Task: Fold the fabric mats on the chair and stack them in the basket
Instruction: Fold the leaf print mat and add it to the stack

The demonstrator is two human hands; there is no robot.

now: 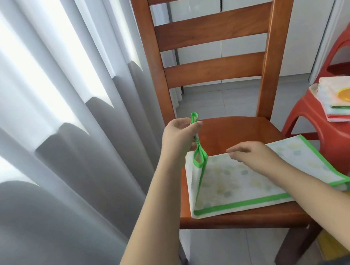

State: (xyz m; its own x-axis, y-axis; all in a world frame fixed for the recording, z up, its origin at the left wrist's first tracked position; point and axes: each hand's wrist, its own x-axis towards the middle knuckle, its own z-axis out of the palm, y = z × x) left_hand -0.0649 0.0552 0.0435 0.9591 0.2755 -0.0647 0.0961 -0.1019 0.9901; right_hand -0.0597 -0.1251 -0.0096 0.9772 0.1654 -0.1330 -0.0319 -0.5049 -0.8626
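Rear half of chair seat (pixel 235 130) bare and open to approach from above. Front half covered by green-edged mat (pixel 240 181), flat except left corner lifted by left hand (pixel 179 136). Right hand (pixel 252 151) low over mat's far edge. Backrest slats (pixel 212 30) close off far side. Curtain (pixel 59 123) close along left. Red stool (pixel 330 127) with stacked mats (pixel 349 101) just beside seat on right; narrow gap between.

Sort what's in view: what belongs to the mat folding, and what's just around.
Job: green-edged mat on the wooden chair; left hand pinching its green loop; right hand on it; folded stack.
Around: red stool, curtain.
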